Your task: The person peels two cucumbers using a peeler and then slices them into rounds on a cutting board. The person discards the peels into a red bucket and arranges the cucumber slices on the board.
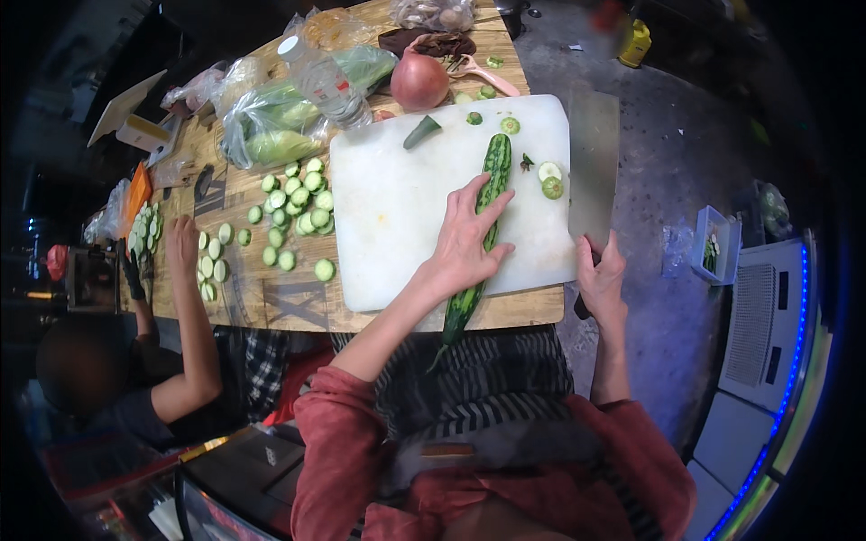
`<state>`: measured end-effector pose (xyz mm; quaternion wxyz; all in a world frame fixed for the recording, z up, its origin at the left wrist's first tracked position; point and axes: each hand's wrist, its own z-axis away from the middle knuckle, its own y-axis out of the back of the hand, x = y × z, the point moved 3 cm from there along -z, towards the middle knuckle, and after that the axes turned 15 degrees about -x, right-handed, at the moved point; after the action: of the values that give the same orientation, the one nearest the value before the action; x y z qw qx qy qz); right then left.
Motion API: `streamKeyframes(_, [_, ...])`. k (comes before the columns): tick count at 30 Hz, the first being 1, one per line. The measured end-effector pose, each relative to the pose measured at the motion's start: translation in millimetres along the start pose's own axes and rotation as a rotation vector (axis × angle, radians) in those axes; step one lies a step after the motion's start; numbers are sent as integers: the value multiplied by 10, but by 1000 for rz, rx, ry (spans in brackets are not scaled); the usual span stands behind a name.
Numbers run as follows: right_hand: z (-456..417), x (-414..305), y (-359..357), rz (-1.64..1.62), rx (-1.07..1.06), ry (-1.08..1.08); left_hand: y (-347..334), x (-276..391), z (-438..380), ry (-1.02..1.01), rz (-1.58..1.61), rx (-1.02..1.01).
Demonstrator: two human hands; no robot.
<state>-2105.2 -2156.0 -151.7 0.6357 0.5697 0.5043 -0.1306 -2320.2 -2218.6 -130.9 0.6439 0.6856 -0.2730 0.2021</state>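
My left hand (467, 237) lies over a long striped green cucumber (497, 159), its fingers and thumb holding it down. The cucumber lies on a white cutting board (385, 182), its tapered stem end past the board's near edge. In my right hand (602, 277) is the handle of a cleaver (594, 162). The broad blade stands just off the board's right edge, apart from the cucumber. Cut end pieces (552, 188) and a dark green stub (422, 132) sit on the board.
Round green-rimmed slices (298, 196) are scattered left of the board. Beyond it stand a red onion (419, 78), a clear plastic bottle (325, 81), bagged vegetables (270, 128) and a pink-handled peeler (490, 74). At far left, another person's hand (181, 243) is beside more slices (215, 250).
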Motion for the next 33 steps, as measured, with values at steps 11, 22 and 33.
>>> streamKeyframes(11, [-44, -42, 26, 121, -78, 19, 368, -118, 806, 286, 188, 25])
streamKeyframes(22, [-361, -937, -10, 381, -732, 432, 574, -147, 1163, 294, -79, 185])
streamKeyframes(33, [-673, -1269, -46, 636, -1004, 572, 550, -299, 871, 359, 34, 37])
